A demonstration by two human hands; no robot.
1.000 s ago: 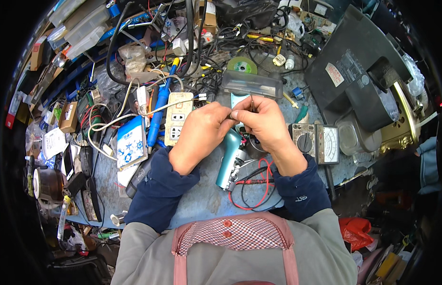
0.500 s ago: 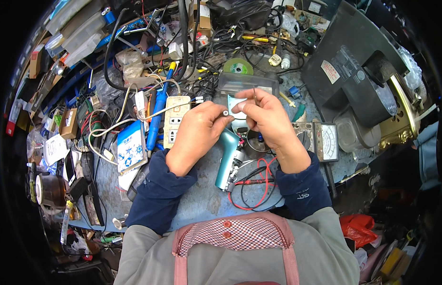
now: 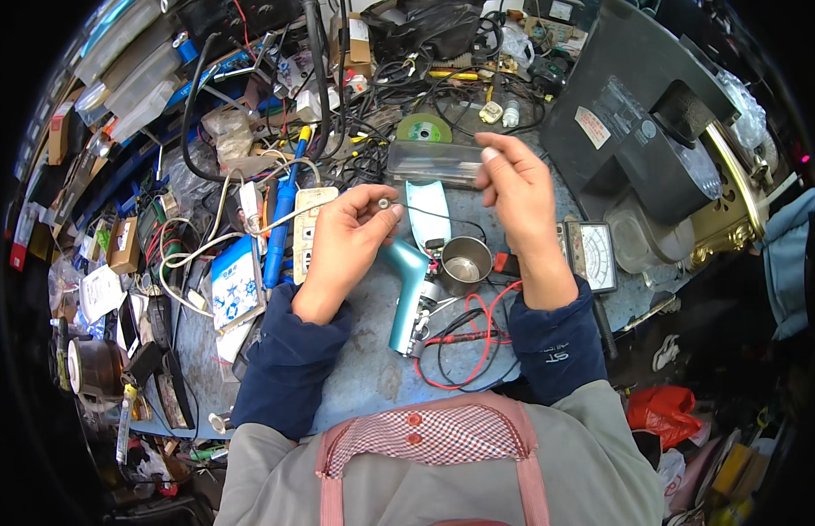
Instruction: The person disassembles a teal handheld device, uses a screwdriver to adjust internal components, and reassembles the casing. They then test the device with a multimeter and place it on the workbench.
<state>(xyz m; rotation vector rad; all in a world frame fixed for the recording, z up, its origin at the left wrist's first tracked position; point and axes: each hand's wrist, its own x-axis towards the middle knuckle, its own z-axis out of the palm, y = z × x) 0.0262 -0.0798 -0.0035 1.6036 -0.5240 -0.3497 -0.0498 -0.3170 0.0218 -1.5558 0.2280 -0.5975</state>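
Now | small metal part (image 3: 383, 202) pinched in left hand (image 3: 342, 250) fingers (image 3: 392, 210)

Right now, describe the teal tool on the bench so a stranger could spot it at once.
Start at the blue bench in front of the person and look between the two raised hands. The teal tool lies there, pistol-shaped, handle toward the person, beside a steel cup. It is the only teal thing, with red and black leads at its base.
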